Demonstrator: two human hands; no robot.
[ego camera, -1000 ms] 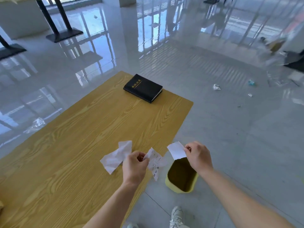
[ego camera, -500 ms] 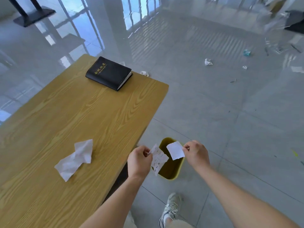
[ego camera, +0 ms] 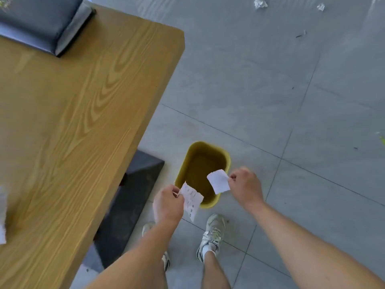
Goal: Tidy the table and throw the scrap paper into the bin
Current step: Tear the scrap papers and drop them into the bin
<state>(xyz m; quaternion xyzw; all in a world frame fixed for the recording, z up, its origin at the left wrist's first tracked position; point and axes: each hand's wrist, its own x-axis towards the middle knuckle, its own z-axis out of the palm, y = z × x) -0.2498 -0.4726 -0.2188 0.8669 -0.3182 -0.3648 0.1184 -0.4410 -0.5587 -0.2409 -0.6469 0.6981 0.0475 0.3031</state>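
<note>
A small yellow bin (ego camera: 226,158) stands on the floor just right of the wooden table (ego camera: 83,122). My left hand (ego camera: 167,204) pinches a white scrap with writing (ego camera: 191,200) over the bin's near rim. My right hand (ego camera: 245,186) pinches a blank white scrap (ego camera: 218,181) above the bin's opening. Another crumpled white paper (ego camera: 2,215) lies on the table at the far left edge of view, mostly cut off.
A black notebook (ego camera: 44,21) lies at the table's far end. The table's dark base (ego camera: 127,197) sits left of the bin. Crumpled paper bits (ego camera: 260,2) lie on the grey tiled floor far off. My feet (ego camera: 211,236) stand just behind the bin.
Both hands moved off the table edge with their scraps and now hang over the bin. The view tilted down; the crumpled paper stayed on the table.
</note>
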